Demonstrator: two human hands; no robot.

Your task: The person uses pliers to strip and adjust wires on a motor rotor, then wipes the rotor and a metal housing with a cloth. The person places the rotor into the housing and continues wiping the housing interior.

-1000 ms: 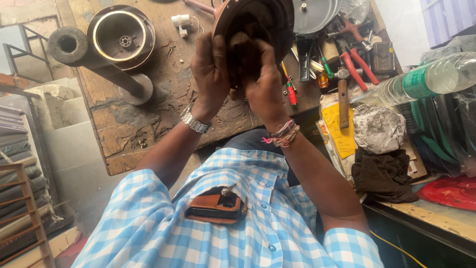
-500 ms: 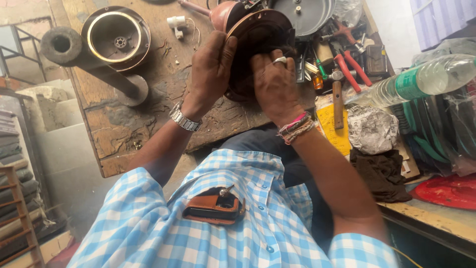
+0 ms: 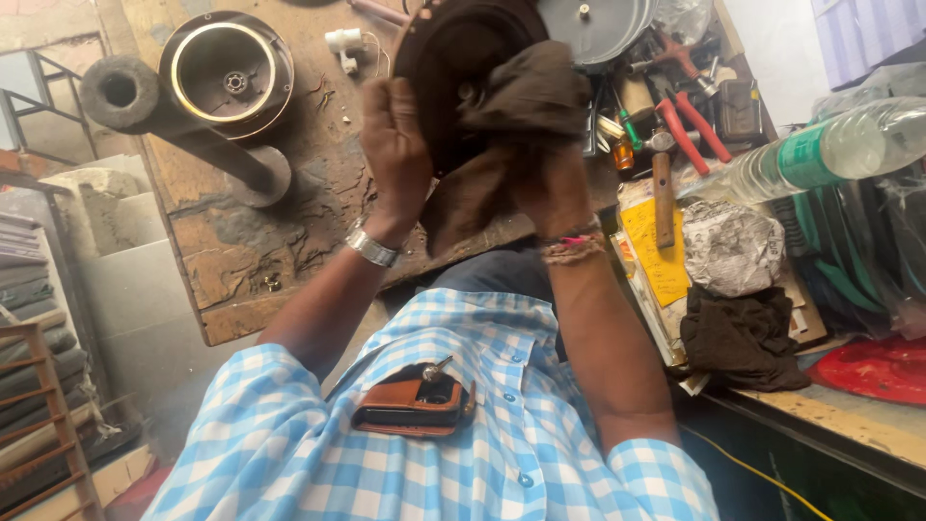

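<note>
Both hands clamp the dark round disc [image 3: 453, 68] at twelve o'clock, left hand [image 3: 394, 145] gripping its rim, right hand [image 3: 550, 178] pressing a brown rag [image 3: 511, 116] on it; loose cloth could slip, dropping it onto the workbench [image 3: 251, 251].

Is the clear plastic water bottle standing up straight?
No, the clear plastic water bottle with a green label lies on its side among the clutter at the workbench's right.
</note>
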